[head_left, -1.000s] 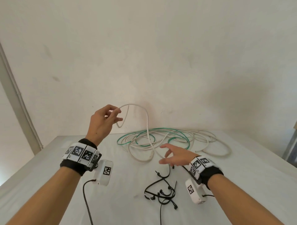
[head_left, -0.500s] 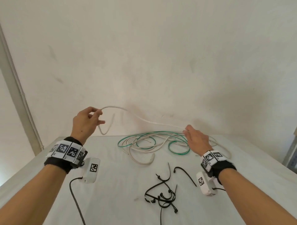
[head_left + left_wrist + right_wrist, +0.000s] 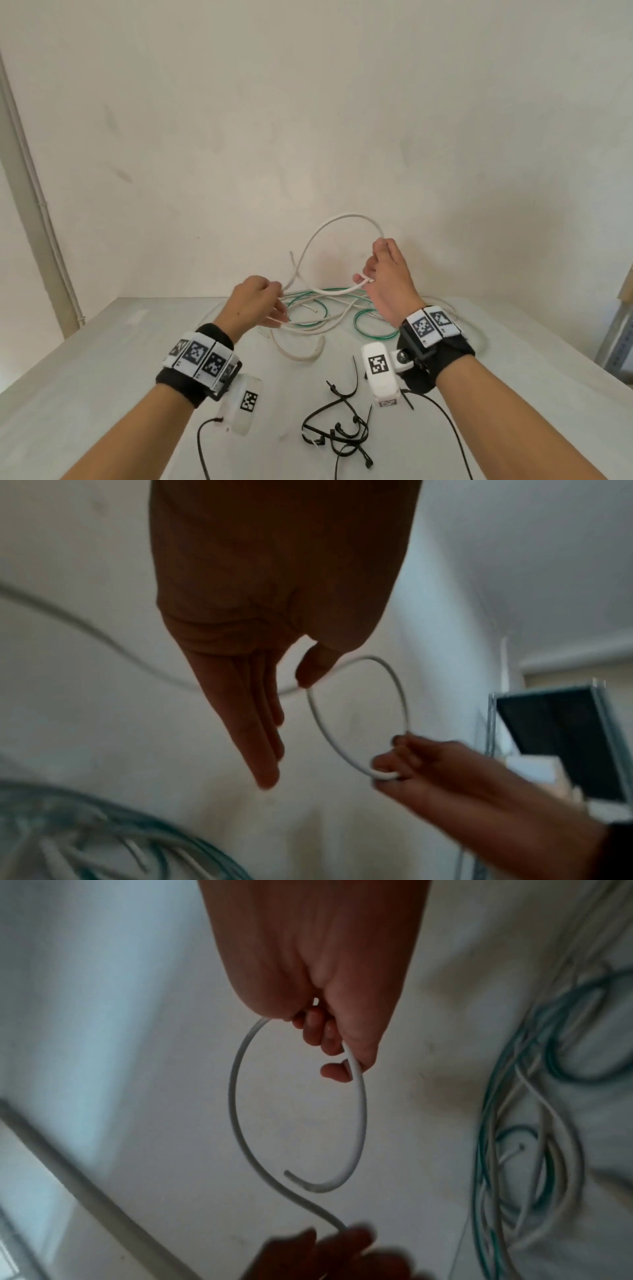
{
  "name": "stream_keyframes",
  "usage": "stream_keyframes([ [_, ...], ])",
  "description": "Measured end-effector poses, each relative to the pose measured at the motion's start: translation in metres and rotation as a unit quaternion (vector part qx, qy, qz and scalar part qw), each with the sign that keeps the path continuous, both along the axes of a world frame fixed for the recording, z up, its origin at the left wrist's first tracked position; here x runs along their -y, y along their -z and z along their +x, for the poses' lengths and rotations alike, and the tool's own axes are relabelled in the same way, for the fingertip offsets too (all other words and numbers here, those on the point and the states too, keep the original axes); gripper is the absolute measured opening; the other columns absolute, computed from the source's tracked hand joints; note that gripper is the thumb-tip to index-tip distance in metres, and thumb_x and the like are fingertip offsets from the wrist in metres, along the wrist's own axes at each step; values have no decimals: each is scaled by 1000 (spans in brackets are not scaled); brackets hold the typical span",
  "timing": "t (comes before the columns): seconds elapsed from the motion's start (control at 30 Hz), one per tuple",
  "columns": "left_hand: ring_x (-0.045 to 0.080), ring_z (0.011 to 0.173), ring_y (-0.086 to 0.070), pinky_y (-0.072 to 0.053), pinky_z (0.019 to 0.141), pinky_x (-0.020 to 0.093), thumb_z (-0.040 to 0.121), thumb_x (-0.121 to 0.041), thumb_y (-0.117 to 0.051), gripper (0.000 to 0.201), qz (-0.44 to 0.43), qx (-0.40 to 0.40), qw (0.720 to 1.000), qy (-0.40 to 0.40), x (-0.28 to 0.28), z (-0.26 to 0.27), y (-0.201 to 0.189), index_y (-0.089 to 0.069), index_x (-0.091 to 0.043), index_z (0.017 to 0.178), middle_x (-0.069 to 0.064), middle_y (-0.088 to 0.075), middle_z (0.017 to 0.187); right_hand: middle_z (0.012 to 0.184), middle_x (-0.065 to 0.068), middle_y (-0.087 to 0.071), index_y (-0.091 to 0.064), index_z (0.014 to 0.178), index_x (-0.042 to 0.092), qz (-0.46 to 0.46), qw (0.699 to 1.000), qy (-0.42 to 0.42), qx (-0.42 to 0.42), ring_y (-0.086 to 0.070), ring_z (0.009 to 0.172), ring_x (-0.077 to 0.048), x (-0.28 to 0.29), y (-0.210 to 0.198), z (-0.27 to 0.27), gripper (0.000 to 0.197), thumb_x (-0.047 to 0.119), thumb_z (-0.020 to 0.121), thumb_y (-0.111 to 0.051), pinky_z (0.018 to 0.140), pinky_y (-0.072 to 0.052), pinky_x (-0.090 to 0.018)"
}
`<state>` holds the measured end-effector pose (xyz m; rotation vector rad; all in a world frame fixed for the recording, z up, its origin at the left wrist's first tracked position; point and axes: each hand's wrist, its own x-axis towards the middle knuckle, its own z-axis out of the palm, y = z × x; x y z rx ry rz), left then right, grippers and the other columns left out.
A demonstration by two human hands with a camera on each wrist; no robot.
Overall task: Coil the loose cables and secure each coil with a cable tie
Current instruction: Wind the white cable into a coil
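White worktop (image 3: 102, 370), far edge against a plain wall (image 3: 308, 120), left edge free. Above it, the right hand (image 3: 390, 281) curls its grip round the white cable (image 3: 346, 216), raised in a loop; the left hand (image 3: 251, 305), fingers straight, touches it by thumb.

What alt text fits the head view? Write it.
A right hand grips a raised white cable loop; the left hand touches it lower down, above a table strewn with green and white cables and black zip ties.
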<state>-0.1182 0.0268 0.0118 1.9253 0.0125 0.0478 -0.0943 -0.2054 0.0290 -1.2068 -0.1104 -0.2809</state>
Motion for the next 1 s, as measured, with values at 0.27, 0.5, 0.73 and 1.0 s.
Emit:
stream_keyframes([
  [0.27,35,106,-74,-56,99,44,110,-23,-44,25,-257,-41,962,88,36,-15,4,-57,-2,109,26,-75,110,62,0,-29,-43,84,17,118,984,-105,-87,-29,54,-14,-34,17,-22,28,22,111,-41,76,-53,-39],
  [0.5,11,50,-37,-50,56,25,110,-15,-38,26,-305,-66,945,103,16,-6,9,-53,-12,89,-4,-29,61,57,1,-34,-52,87,10,153,973,-120,-127,-32,45,-13,-19,13,-20,26,17,110,-42,61,-49,-32],
  [0.73,10,46,-17,-35,44,22,108,-38,-47,42,-355,-59,922,140,9,-21,-5,-51,-17,72,-6,-12,61,55,2,-34,-51,92,8,-3,984,-111,-141,-29,48,-13,-20,20,-16,18,9,107,-41,45,-34,-26],
  [1.0,14,50,-11,-16,41,23,106,-27,-43,33,-142,-30,976,164,13,-21,-30,-53,-14,78,-3,-13,63,62,1,-30,-62,100,6,-167,971,-153,-79,-27,52,-14,-33,19,-29,19,16,108,-48,50,-33,-27],
])
